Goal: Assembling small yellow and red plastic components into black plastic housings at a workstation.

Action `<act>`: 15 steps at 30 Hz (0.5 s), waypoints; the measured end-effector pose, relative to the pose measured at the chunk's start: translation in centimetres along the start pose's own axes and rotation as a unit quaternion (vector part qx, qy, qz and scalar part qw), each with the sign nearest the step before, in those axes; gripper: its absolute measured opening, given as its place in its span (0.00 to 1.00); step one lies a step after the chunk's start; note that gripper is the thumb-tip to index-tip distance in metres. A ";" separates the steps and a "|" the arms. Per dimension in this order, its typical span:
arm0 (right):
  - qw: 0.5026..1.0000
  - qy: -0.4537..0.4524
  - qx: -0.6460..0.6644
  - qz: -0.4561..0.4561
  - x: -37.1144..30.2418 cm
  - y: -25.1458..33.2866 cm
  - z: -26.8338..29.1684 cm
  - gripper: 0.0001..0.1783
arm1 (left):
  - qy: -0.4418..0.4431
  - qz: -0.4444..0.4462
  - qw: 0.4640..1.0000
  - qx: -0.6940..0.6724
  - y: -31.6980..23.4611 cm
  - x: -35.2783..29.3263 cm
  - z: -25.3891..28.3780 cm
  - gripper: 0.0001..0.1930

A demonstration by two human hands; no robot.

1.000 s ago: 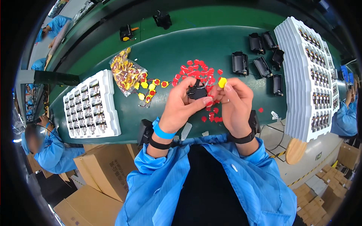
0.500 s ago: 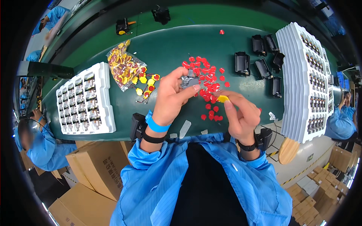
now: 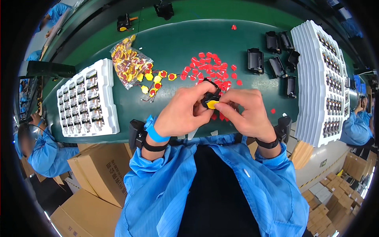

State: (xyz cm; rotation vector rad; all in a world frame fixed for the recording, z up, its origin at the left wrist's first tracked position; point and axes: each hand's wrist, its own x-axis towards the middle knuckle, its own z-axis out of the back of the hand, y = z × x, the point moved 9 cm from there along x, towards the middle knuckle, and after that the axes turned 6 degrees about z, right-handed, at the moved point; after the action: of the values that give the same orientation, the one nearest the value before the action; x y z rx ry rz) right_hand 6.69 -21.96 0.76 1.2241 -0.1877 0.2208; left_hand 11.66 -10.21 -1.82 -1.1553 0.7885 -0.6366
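My left hand point(image 3: 184, 110) is closed around a small black plastic housing point(image 3: 208, 100), holding it above the front of the table. With thumb and fingertips, my right hand point(image 3: 248, 112) pinches a round yellow piece point(image 3: 212, 104) and presses it against the side of that housing. My fingers cover part of both. Just beyond my hands, many small red discs point(image 3: 203, 65) lie scattered. Left of them are several yellow-and-red round pieces with short wires point(image 3: 157, 85), beside a clear bag point(image 3: 128, 65) full of the same kind.
White trays of small metal parts point(image 3: 85, 100) lie at the left; a tall stack of white trays point(image 3: 316, 83) stands at the right. Several black housings point(image 3: 256, 61) sit near that stack. Cardboard boxes point(image 3: 98, 172) are below the table's left edge. Other people in blue work on both sides.
My hands have come together. The black housing has turned in my left hand, and my right hand has moved left, bringing the yellow piece against it.
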 end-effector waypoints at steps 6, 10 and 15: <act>0.999 -0.033 -0.034 0.016 -0.4 0.7 0.4 0.05 | 0.012 -0.036 0.999 0.003 -1.1 -0.4 0.3 0.22; 0.997 -0.053 -0.046 0.043 -0.7 1.6 0.4 0.06 | 0.024 -0.060 0.998 0.001 -2.1 -0.5 0.3 0.20; 0.989 -0.081 -0.101 0.079 -1.1 2.7 0.7 0.08 | 0.037 -0.099 0.994 0.038 -3.4 -0.7 0.0 0.20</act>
State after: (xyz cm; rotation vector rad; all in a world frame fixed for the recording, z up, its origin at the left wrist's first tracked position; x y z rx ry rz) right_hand 4.85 -21.83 3.19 1.0262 -0.4382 0.2340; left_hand 11.11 -10.67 1.53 -1.1533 0.7105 -0.8704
